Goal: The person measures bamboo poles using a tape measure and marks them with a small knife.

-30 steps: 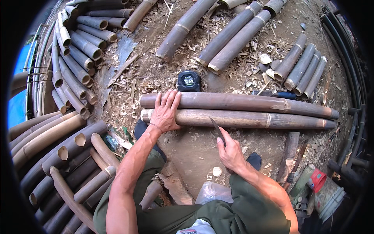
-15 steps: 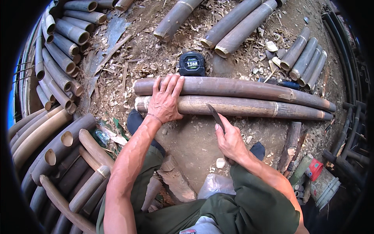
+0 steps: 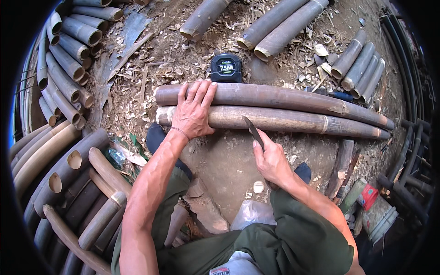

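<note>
Two bamboo poles (image 3: 275, 97) lie side by side across the ground in front of me, slightly bowed. The nearer bamboo pole (image 3: 284, 121) has a pale, scraped-looking stretch along its top. My left hand (image 3: 195, 107) rests flat over both near their left ends, fingers stretched onto the farther one and thumb at the near side. A knife (image 3: 253, 131) with a dark blade is gripped in my right hand (image 3: 273, 160), its tip against the nearer pole. Just beyond the farther pole stands a black tape measure (image 3: 226, 68).
Cut bamboo tubes (image 3: 82, 31) are stacked at left, above a bamboo frame (image 3: 68, 183). More tubes (image 3: 293, 27) lie ahead and to the right. Wood chips (image 3: 133, 91) litter the soil. A wooden block (image 3: 206, 208), a plastic bag (image 3: 253, 214) and a bucket (image 3: 378, 220) are close by.
The whole scene sits slightly higher in the picture, as my view has tilted a little. Both hands, the knife and the poles keep nearly the same places relative to each other.
</note>
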{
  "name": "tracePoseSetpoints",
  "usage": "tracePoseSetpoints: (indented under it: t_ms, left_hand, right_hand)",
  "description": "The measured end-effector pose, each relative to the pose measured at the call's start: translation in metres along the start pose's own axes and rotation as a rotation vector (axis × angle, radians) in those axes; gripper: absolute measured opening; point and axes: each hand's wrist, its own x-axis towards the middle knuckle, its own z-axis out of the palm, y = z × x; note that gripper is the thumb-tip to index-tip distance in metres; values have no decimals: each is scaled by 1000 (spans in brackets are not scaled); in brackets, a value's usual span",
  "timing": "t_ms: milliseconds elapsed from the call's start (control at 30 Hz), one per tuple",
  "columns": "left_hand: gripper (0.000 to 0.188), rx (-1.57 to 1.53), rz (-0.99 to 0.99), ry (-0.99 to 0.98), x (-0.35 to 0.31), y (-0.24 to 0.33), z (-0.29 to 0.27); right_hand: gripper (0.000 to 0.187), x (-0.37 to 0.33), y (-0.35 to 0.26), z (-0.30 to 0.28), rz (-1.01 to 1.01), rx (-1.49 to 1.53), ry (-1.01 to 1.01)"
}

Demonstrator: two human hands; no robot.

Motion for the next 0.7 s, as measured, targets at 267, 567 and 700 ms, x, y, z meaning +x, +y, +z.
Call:
tracePoseSetpoints:
  t_ms: [267, 567, 700]
  left_hand:
    - [129, 34, 12, 20, 2, 1, -3]
    - [125, -5, 3, 6, -1, 1, 2]
    - [126, -9, -3, 1, -2, 0, 2]
  right_hand:
    - [40, -23, 27, -4, -177, -16, 78]
    - [36, 5, 4, -7, 22, 80, -7]
    - [36, 5, 3, -6, 15, 51, 4]
